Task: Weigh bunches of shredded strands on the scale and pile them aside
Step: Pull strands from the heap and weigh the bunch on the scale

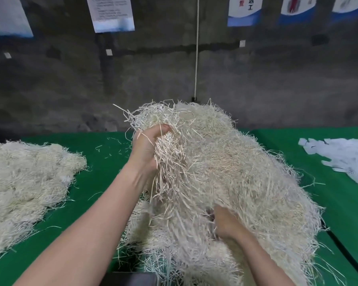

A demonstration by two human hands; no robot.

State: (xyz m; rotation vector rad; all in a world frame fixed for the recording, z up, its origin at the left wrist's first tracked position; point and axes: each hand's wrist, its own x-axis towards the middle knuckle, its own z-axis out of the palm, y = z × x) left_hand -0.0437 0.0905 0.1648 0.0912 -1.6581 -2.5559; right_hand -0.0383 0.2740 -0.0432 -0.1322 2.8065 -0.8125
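Observation:
A big heap of pale shredded strands [236, 172] fills the middle and right of the green table [105, 162]. My left hand [147, 147] grips a bunch of strands [170, 162] at the heap's left flank, with the strands hanging down from its fist. Lower down, my right hand [225, 223] digs into the near side of the heap, its fingers curled among the strands and partly hidden. A dark object [132, 278] at the bottom edge, possibly the scale, is mostly covered by strands.
A second, flatter pile of strands [25, 186] lies on the left of the table. White paper slips [343, 157] are scattered at the right. A grey wall with hanging posters [112, 13] and a white cord [196, 48] stands behind.

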